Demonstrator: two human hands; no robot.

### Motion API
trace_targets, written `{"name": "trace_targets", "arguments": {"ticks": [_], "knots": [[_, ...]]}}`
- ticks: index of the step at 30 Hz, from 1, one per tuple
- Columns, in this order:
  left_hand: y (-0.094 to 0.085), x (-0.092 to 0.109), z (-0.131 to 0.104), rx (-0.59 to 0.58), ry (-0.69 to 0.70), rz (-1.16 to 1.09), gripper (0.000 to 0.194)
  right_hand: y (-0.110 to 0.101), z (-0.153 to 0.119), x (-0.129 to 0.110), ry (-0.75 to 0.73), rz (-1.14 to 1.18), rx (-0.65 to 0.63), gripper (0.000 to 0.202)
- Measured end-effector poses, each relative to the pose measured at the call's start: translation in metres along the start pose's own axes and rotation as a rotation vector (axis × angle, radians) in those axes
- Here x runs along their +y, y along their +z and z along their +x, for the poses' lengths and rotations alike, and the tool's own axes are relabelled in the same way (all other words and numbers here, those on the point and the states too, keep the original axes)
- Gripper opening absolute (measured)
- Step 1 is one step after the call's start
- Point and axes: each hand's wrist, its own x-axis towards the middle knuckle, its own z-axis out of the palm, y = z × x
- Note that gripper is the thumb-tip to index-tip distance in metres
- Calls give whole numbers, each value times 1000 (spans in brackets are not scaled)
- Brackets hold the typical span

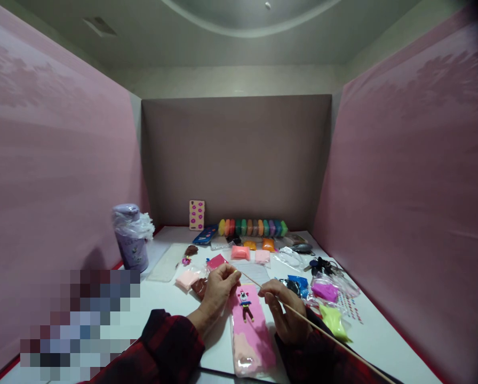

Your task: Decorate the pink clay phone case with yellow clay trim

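Note:
My right hand [285,309] is closed round a long thin wooden stick [335,341], whose tip points up and left toward my other hand. The fingers of my left hand [222,285] are pinched together near that tip, and what they hold, if anything, is too small to name. Below and between the hands lies a pink phone case [255,346] with a small clay figure [245,306] on it, which has a pink and white head, a blue top and brown legs.
Bagged clay in neon yellow [335,321], magenta [325,290] and coral [240,252] lies around. A row of coloured clay packs [253,228] and a patterned phone case [197,215] are at the back. A purple lidded bin [132,248] stands left.

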Motion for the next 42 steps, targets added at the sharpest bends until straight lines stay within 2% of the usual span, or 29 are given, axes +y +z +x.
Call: {"name": "trace_targets", "arguments": {"ticks": [6, 12, 17, 25, 32, 42], "knots": [[0, -1, 0, -13, -5, 4, 30, -1, 2, -2, -12, -9, 3, 15], [1, -1, -1, -93, 0, -4, 28, -2, 3, -1, -59, -11, -39, 16], [1, -1, -3, -141, -22, -43, 29, -3, 2, -1, -21, 6, -52, 16], [3, 4, -3, -79, -64, -28, 32, -5, 2, -1, -41, 3, -77, 16], [0, 0, -1, -57, -60, -19, 34, -3, 1, 0, -43, 6, -63, 16], [1, 3, -3, -112, -28, -82, 29, -4, 1, 0, -30, -3, -117, 16]]}}
